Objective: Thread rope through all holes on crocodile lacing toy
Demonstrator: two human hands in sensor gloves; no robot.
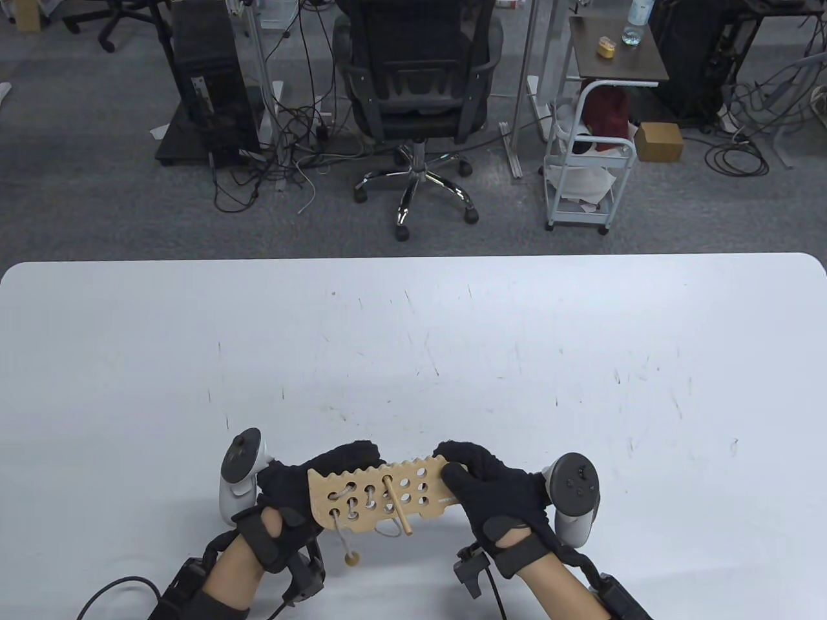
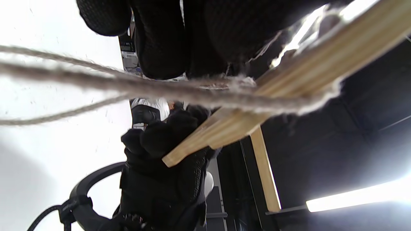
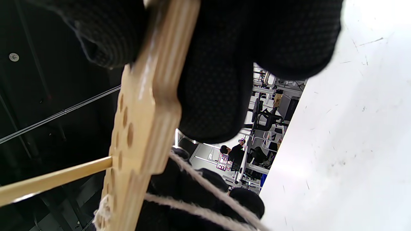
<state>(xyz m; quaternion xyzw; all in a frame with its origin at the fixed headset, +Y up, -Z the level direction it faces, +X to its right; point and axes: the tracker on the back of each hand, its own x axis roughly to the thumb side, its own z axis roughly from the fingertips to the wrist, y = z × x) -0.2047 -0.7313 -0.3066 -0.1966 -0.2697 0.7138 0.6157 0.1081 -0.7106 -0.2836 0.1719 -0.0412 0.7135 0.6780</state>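
Above the near edge of the white table (image 1: 413,336), the crocodile lacing toy (image 1: 381,494) is being held off the surface, the left hand (image 1: 310,484) gripping its laced end and the right hand (image 1: 491,491) clamping the unlaced end. The board is being judged stiff and light; the rope (image 1: 339,533) limp. The wooden needle (image 1: 395,506) is standing through a middle hole, the likeliest place to take hold. Ample bare table is lying beyond, and the near edge is sitting close.
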